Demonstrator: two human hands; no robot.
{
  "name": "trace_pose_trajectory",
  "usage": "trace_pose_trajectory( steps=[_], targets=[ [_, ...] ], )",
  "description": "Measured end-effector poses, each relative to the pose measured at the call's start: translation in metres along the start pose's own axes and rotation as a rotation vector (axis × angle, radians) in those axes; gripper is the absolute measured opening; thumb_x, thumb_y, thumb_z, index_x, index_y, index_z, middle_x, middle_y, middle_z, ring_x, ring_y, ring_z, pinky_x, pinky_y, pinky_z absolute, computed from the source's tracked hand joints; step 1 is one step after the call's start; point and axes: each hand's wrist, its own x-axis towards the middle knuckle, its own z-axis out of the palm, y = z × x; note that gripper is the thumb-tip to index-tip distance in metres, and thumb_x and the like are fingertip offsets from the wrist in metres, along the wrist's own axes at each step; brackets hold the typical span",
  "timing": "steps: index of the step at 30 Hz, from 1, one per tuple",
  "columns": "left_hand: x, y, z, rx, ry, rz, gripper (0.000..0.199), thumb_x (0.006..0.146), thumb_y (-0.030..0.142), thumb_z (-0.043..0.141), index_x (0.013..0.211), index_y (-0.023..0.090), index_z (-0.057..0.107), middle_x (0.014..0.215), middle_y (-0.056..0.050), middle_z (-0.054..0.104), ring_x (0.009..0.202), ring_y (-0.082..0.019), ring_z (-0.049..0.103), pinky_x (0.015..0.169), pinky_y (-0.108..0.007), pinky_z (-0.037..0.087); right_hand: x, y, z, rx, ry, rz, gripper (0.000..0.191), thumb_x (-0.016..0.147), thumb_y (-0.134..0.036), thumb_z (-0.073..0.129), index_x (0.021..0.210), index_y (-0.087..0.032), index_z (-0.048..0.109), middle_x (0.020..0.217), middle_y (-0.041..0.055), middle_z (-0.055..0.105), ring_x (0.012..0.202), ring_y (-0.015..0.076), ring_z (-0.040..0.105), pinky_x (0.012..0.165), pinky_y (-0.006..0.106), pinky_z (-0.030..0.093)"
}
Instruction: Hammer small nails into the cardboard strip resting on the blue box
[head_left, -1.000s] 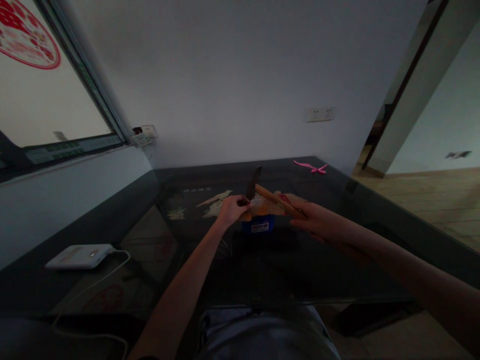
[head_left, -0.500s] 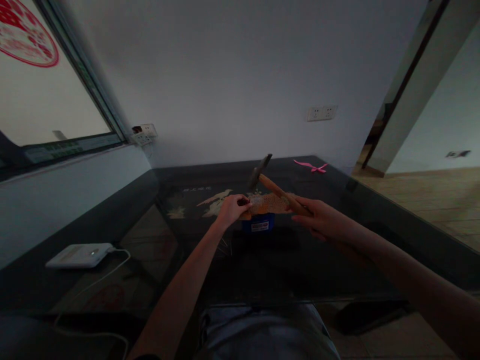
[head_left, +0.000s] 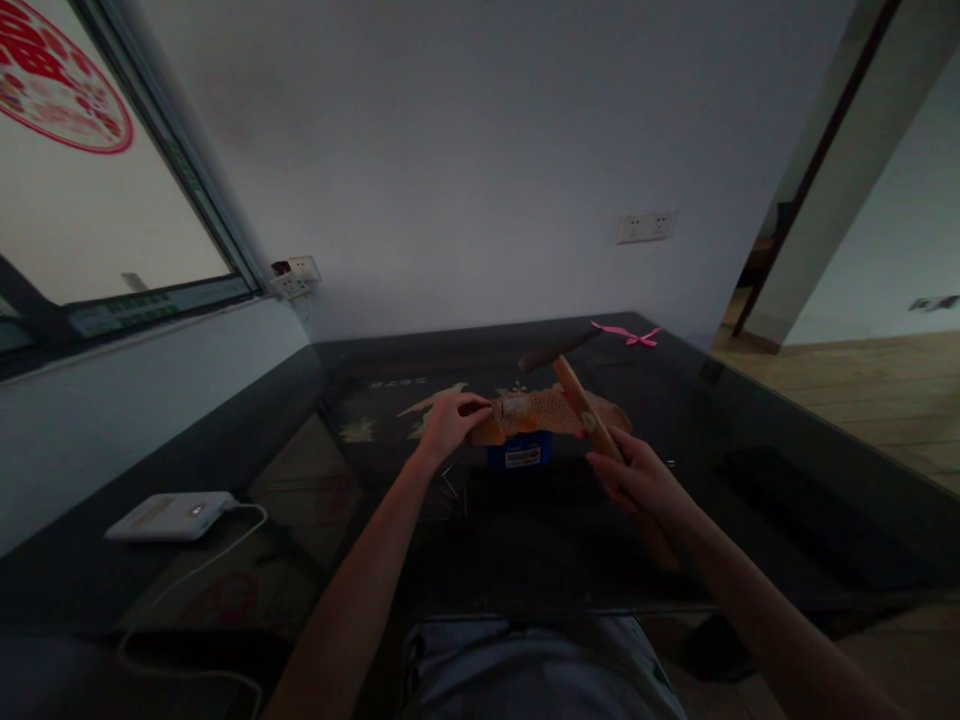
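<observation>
A hammer with a wooden handle (head_left: pixel 588 412) and a dark metal head is gripped in my right hand (head_left: pixel 636 474), raised over the right part of a brown speckled piece (head_left: pixel 546 412). That piece rests across a blue box (head_left: pixel 519 453) with a white label. At its left end, the thumb and fingers of my left hand (head_left: pixel 448 428) are pinched together. Whether a small item sits between those fingertips is too dim to tell. Thin pale sticks or nails (head_left: pixel 454 482) lie on the dark table below my left hand.
On the glossy dark table (head_left: pixel 300 560), a white power bank (head_left: pixel 174 515) with a cable lies at the left. A pink ribbon (head_left: pixel 637 339) is at the back right. A dark flat object (head_left: pixel 817 510) lies on the right. Wall sockets (head_left: pixel 646 227) are above the back edge.
The hammer has swung to the right, and its head now tilts flatter. My right hand has moved slightly lower, while my left hand stays at the left end of the brown piece.
</observation>
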Motion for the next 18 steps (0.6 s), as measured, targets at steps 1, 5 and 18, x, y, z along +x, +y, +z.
trace_pose_trajectory(
  steps=[1,5,18],
  targets=[
    [-0.0001,0.0000,0.0013,0.010,0.000,0.009,0.011,0.075,0.024,0.061,0.080,0.017,0.069,0.080,-0.003,0.070,0.074,-0.016,0.064,0.068,-0.026,0.049,0.0002,0.0025,0.0006,0.019,0.009,0.001,0.039,0.082,-0.039,0.054,0.113,-0.018,0.043,0.047,-0.0116,0.039,0.028,0.0036,0.033,0.027,0.015,0.026],
    [-0.0013,0.0001,0.0058,0.039,0.009,0.041,0.014,0.077,0.028,0.060,0.083,0.018,0.068,0.080,-0.003,0.069,0.072,-0.015,0.063,0.067,-0.025,0.048,-0.0001,0.0062,0.0016,0.062,0.036,-0.004,0.037,0.082,-0.038,0.054,0.111,-0.018,0.043,0.048,-0.0115,0.038,0.027,0.0031,0.031,0.027,0.015,0.026],
    [-0.0021,0.0053,0.0018,0.080,-0.029,0.016,0.013,0.076,0.024,0.060,0.085,0.017,0.066,0.080,-0.003,0.068,0.072,-0.013,0.063,0.067,-0.023,0.049,-0.0040,0.0103,0.0008,0.047,0.059,0.021,0.038,0.081,-0.039,0.054,0.112,-0.019,0.045,0.046,-0.0121,0.036,0.027,0.0038,0.030,0.028,0.016,0.026]
  ],
)
